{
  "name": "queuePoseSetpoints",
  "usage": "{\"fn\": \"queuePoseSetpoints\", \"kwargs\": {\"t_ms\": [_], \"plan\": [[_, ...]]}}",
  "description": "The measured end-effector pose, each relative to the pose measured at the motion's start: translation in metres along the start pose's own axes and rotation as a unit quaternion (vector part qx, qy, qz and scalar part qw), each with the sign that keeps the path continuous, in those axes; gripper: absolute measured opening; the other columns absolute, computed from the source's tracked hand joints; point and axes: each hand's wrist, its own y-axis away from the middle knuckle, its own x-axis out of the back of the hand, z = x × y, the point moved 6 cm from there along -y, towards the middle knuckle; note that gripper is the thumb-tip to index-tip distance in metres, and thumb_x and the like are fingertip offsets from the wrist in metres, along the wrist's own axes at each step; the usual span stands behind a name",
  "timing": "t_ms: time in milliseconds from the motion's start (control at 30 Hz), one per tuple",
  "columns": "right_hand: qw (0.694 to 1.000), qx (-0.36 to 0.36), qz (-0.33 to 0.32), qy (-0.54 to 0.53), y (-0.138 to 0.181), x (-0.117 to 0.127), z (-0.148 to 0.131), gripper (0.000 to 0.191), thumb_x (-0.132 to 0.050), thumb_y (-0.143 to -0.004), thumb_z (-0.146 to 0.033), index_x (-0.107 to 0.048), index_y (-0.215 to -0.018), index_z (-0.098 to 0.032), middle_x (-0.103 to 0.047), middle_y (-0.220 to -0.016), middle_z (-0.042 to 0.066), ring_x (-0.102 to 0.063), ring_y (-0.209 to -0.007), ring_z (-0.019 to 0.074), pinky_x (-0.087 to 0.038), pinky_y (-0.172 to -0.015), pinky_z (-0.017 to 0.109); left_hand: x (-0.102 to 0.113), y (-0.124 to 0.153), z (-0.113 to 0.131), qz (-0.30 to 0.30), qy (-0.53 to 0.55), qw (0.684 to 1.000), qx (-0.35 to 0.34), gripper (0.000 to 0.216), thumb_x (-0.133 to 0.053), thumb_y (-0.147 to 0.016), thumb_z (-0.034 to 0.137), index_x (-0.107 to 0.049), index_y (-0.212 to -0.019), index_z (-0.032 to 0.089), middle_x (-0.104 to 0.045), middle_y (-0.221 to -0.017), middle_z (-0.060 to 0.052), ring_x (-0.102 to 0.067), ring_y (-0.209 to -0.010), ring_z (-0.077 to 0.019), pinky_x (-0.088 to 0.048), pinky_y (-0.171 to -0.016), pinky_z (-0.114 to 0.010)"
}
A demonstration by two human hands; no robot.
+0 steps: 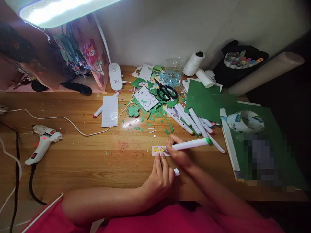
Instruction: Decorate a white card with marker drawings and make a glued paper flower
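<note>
Pinching a white marker (191, 143) between your thumb and fingers, your right hand (179, 154) is closed on the barrel, with the tip at a small white strip (154, 153). The strip lies flat on the wooden table (85, 165), in front of you and near the middle; two yellow figures outlined in orange show on it, and your marker tip meets the right one. The green end of the marker points away to the right.

Your left hand (159, 179) is palm down, its fingers stretched forward and fingertips resting on the strip's near edge. A white piece (177, 172) pokes out from the thumb side of that hand; you have it partly covered, so I cannot tell whether you are gripping it.

Beyond your hands, at the far right, a black holder (228, 76) contains a bunch of markers with coloured ends (243, 60), packed side by side. At your far left, a pink shelf (102, 81) holds blue-green cut-outs (69, 53) in its compartment. A roll of tape (234, 122) sits on green sheeting (272, 129) to your right. Loose markers (194, 121) lie heaped near black-handled scissors (167, 93) and green paper scraps.
</note>
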Motion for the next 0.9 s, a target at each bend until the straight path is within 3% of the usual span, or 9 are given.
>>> {"fn": "queuePoseSetpoints", "kwargs": {"t_ms": [433,533,633,733,800,900], "plan": [[0.999,0.006,-0.008,0.041,0.001,0.001,-0.004,0.029,-0.051,-0.075,-0.02,-0.031,-0.055,-0.021,-0.034,-0.049,-0.006,-0.032,-0.046,0.0108,-0.024,-0.047,0.027,-0.001,0.001,0.001,0.004,0.01,1.0,-0.004,0.023,-0.042,-0.088,0.022,-0.055,-0.087,0.003,-0.061,-0.11,-0.029,-0.06,-0.102,-0.0361,-0.049,-0.086,-0.043],[0.999,-0.006,0.009,-0.037,0.001,0.002,0.0,0.029,-0.055,-0.072,-0.021,-0.034,-0.054,-0.021,-0.034,-0.049,-0.006,-0.031,-0.046,0.0104,-0.023,-0.047,0.027,0.0,0.001,-0.001,0.01,0.026,1.0,-0.003,0.02,-0.042,-0.087,0.018,-0.055,-0.088,0.003,-0.06,-0.11,-0.03,-0.06,-0.103,-0.0349,-0.047,-0.086,-0.043],[0.988,-0.023,0.065,-0.141,-0.003,0.009,0.005,0.033,-0.052,-0.078,-0.03,-0.03,-0.055,-0.022,-0.03,-0.05,-0.006,-0.029,-0.046,0.0104,-0.024,-0.045,0.026,0.005,-0.001,-0.014,0.038,0.091,0.995,0.024,0.022,-0.04,-0.091,0.02,-0.055,-0.084,0.006,-0.063,-0.106,-0.026,-0.062,-0.101,-0.0307,-0.049,-0.083,-0.037],[0.974,-0.021,0.125,-0.186,-0.011,0.022,0.007,0.033,-0.039,-0.084,-0.036,-0.024,-0.058,-0.023,-0.023,-0.051,-0.006,-0.024,-0.043,0.0107,-0.022,-0.041,0.025,0.008,-0.004,-0.037,0.054,0.174,0.98,0.074,0.033,-0.03,-0.097,0.026,-0.054,-0.081,0.012,-0.068,-0.086,-0.013,-0.066,-0.078,-0.0187,-0.049,-0.065,-0.026],[0.965,-0.012,0.161,-0.208,-0.013,0.032,0.005,0.033,-0.034,-0.084,-0.039,-0.022,-0.058,-0.024,-0.02,-0.051,-0.006,-0.023,-0.043,0.011,-0.022,-0.041,0.025,0.009,-0.007,-0.053,0.054,0.194,0.974,0.101,0.038,-0.026,-0.098,0.029,-0.053,-0.075,0.015,-0.062,-0.067,-0.004,-0.059,-0.058,-0.0135,-0.042,-0.051,-0.022],[0.954,0.009,0.194,-0.228,-0.004,0.041,-0.001,0.035,-0.034,-0.081,-0.043,-0.022,-0.055,-0.024,-0.02,-0.05,-0.006,-0.024,-0.043,0.0112,-0.024,-0.043,0.026,0.011,-0.012,-0.067,0.064,0.214,0.968,0.114,0.043,-0.024,-0.099,0.033,-0.051,-0.07,0.016,-0.056,-0.059,-0.001,-0.052,-0.052,-0.0121,-0.036,-0.047,-0.022]]}}
